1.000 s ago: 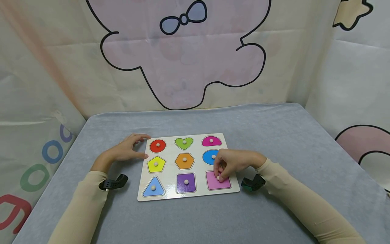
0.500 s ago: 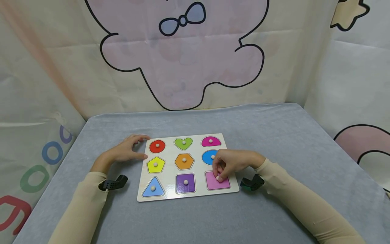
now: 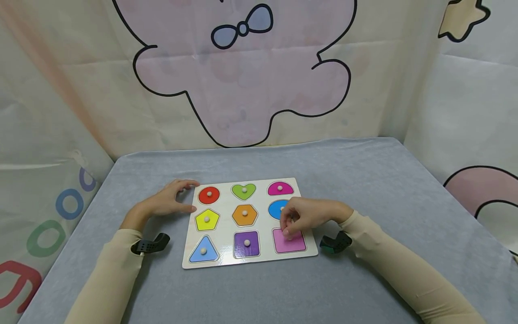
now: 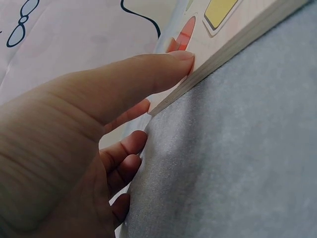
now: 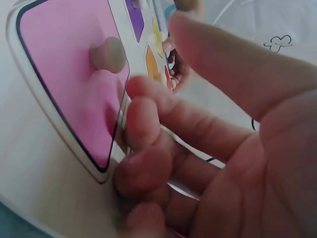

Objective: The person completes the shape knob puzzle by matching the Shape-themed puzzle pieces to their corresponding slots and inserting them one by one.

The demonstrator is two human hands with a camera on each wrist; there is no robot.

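Observation:
A white shape-puzzle board (image 3: 225, 245) lies on the table, each coloured piece seated in its recess and fitted with a small round knob. My left hand (image 3: 166, 199) touches its left edge, thumb and index finger spread; the left wrist view shows the thumb (image 4: 163, 69) at the board's side. My right hand (image 3: 307, 213) is over the pink rectangle (image 3: 292, 245) at the near right corner. In the right wrist view, thumb and loosely bent fingers stand apart from the pink piece's knob (image 5: 110, 54). From the head view that knob is hidden behind the hand.
Nearby pieces include the purple square (image 3: 253, 249), the orange hexagon (image 3: 244, 220) and the blue oval (image 3: 276, 209), partly covered by the right hand. Grey cloth (image 3: 356, 171) covers the table. A printed curtain (image 3: 243, 90) hangs behind it.
My right thumb and fingers have come off the pink rectangle's knob and shifted slightly left. The left hand stays at the board's edge.

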